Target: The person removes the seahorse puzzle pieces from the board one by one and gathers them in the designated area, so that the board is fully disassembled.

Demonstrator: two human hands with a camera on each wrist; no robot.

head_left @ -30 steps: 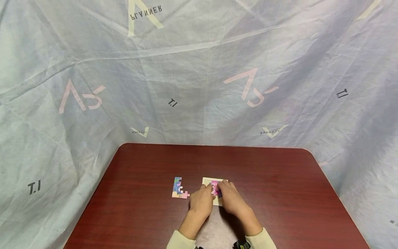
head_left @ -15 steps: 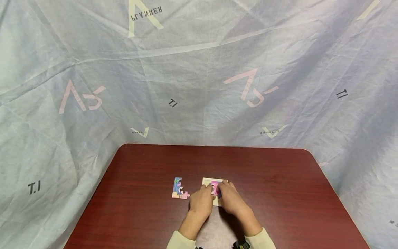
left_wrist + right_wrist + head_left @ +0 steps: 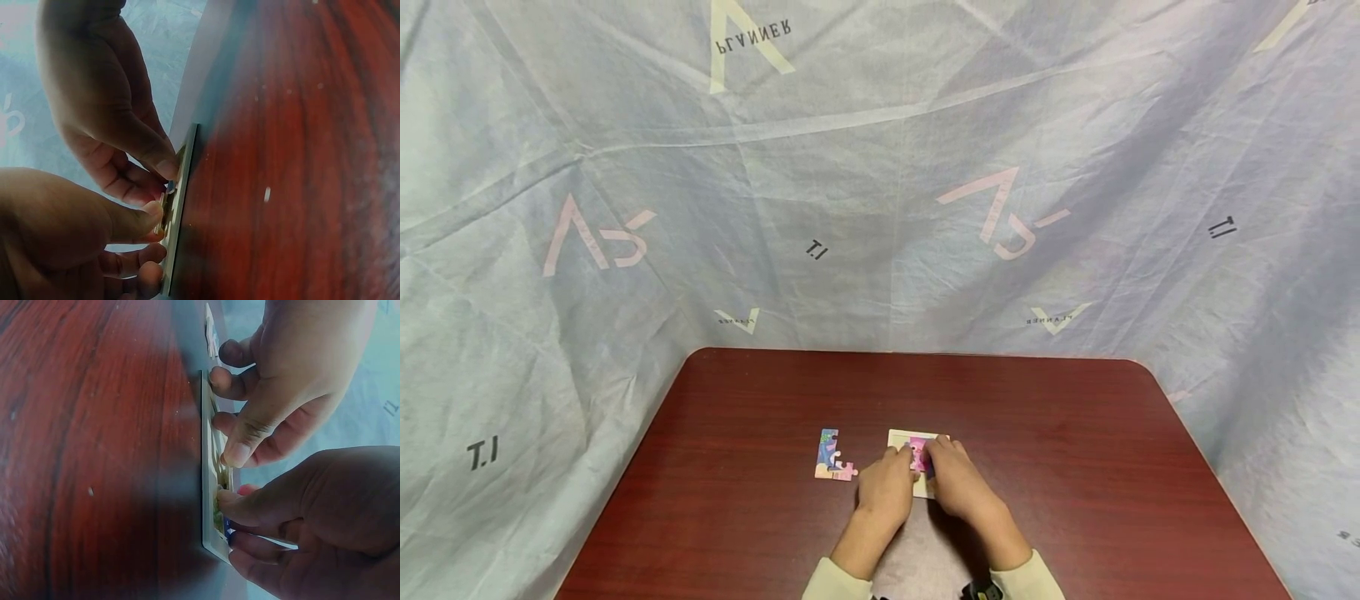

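A pale square puzzle tray (image 3: 897, 436) lies flat on the table, partly covered by both hands. Over its middle sits a pink puzzle piece (image 3: 917, 450), which my left hand (image 3: 883, 487) pinches between thumb and fingers at its left side. My right hand (image 3: 958, 479) pinches a dark blue puzzle piece (image 3: 931, 468) against the pink one's right side. In the left wrist view the left thumb (image 3: 150, 215) and the right thumb (image 3: 164, 165) come close together just above the tray. The right wrist view shows the right fingertips (image 3: 240, 559) at the tray's edge.
Left of the tray, several joined puzzle pieces (image 3: 826, 457) form an L in blue and pink. The dark red table (image 3: 1075, 467) extends around, with pale printed cloth (image 3: 880, 208) hanging behind it and at both sides. A black strap (image 3: 981, 590) sits at the right wrist.
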